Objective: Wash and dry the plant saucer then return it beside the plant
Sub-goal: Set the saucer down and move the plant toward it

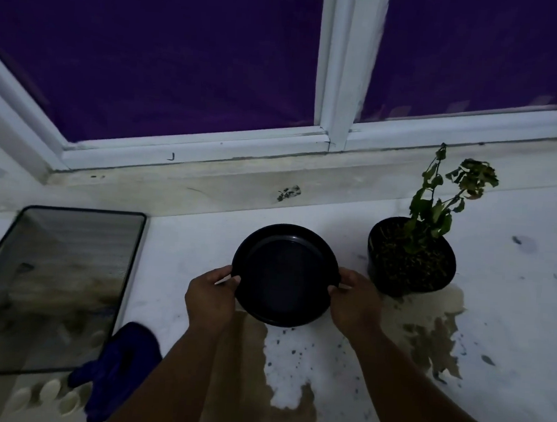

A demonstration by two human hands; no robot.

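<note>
at the far left a mesh tray (50,290) is sitting on the white sill (511,309), with a blue cloth (117,369) lying against its near right corner. moving right, our left hand (210,296) is gripping the left rim of the black saucer (284,274), thumb hooked over the edge and the other fingers curled beneath it. the saucer is staying level, close over the sill or just on it; we cannot tell which. our right hand (353,303) is pinching the opposite rim in the same way, thumb on top and fingers tucked below. just to the right, the potted plant (412,253) is standing near the saucer but apart from it, and brownish wet patches (433,333) are spreading on the sill in front of the pot and under our arms.

we are judging that the saucer is either being lifted for washing or set back; the dim light is hiding whether it is clean. either way, we are keeping both grips even so it stays flat, keeping the right rim clear of the pot, and keeping it off the wet patches if it is already dry.
</note>
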